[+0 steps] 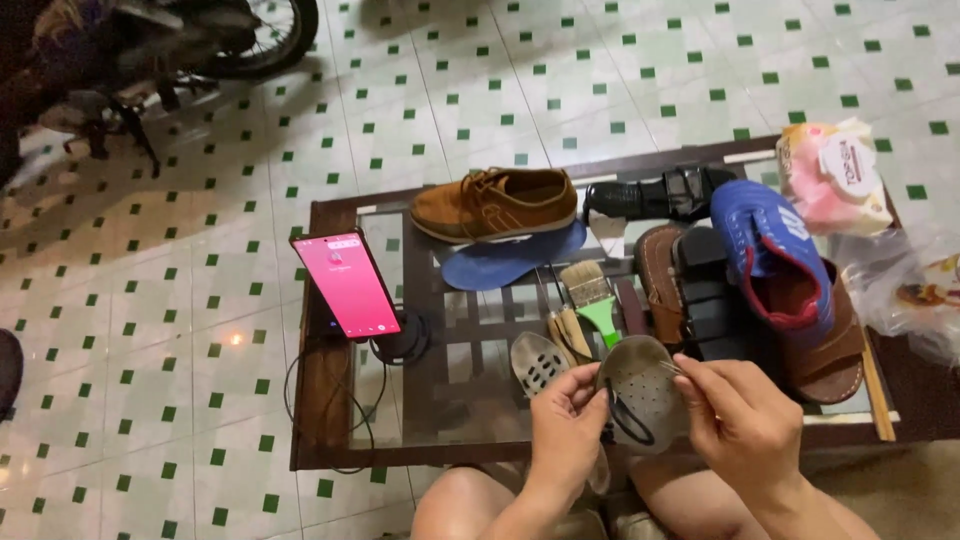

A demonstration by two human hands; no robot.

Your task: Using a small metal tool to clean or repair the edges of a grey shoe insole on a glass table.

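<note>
Starting at the far left, a motorbike [170, 40] was parked on the green-dotted tile floor [150, 300], well away from the low glass-topped table [330, 390]. On the table's left end a phone with a pink screen [346, 284] stood propped on a dark stand, cable trailing off the edge. Next over sat a brown suede shoe [497, 203] with a blue insole [512, 263] lying just in front of it, then a green-handled brush [594, 300] and a loose perforated insole [540, 363] near the front edge. The left hand [567, 423] was pinching the left edge of a grey perforated insole [643, 388], thumb and fingers closed on it, held up just over the table's near edge above the knees. The right hand [742, 415] gripped the same insole's right side, fingers curled around the rim. Further right were a black shoe [655, 196], a blue sneaker [770, 250] resting on brown sandals [825, 355], and a pink packet [830, 178] at the far corner.
</note>
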